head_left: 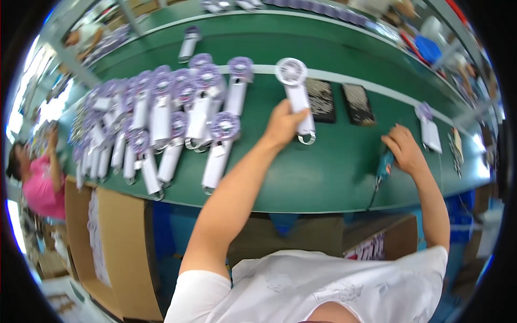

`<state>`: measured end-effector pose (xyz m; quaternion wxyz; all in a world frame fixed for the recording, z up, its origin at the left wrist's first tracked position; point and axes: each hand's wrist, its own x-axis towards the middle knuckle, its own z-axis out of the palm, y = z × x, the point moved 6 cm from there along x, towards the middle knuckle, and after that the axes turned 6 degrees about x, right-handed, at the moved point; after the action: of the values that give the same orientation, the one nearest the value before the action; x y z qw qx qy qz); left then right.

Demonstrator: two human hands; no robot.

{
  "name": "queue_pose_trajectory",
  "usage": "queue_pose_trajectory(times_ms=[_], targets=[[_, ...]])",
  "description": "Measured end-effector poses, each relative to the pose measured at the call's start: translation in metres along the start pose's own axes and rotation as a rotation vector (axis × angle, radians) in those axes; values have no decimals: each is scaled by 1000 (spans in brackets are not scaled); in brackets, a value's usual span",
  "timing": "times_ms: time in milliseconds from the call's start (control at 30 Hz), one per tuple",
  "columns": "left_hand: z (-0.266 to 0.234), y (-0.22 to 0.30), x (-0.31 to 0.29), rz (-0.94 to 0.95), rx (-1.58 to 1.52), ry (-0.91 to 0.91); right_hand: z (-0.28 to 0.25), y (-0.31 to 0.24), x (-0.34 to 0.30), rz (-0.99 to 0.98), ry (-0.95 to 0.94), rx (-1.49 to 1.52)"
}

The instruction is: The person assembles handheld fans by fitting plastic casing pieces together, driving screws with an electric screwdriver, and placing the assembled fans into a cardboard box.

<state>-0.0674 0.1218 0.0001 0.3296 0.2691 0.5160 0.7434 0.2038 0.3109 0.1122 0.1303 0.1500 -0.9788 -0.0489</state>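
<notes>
My left hand [284, 125] is closed round the handle of a white handheld fan [299, 99]. The fan's round grille points away from me and a metal loop hangs at its near end. To the right, my right hand [404, 148] is wrapped round a teal electric screwdriver [384, 166], whose cord runs down to the table's front edge. Just past the held fan lie two dark trays, a nearer tray [324, 112] and a second tray [358, 105], both with many small metal pieces in them, probably screws.
Several purple-and-white fans [160, 116] crowd the left side of the green table [258, 188]. One fan [429, 129] lies at the right. A cardboard box [121, 237] stands below on the left. A person in pink [43, 185] sits at the far left.
</notes>
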Motion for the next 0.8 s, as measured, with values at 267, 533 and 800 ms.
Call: queue_pose_trajectory(times_ms=[267,533,800], targets=[[7,2,-1,-94,-6,-54,-60,24,29,363,1175,549],[-5,23,-20,-243,149,100,-35,35,139,540,1217,1461],[5,25,-23,-340,238,36,-1,34,171,417,1045,1506]])
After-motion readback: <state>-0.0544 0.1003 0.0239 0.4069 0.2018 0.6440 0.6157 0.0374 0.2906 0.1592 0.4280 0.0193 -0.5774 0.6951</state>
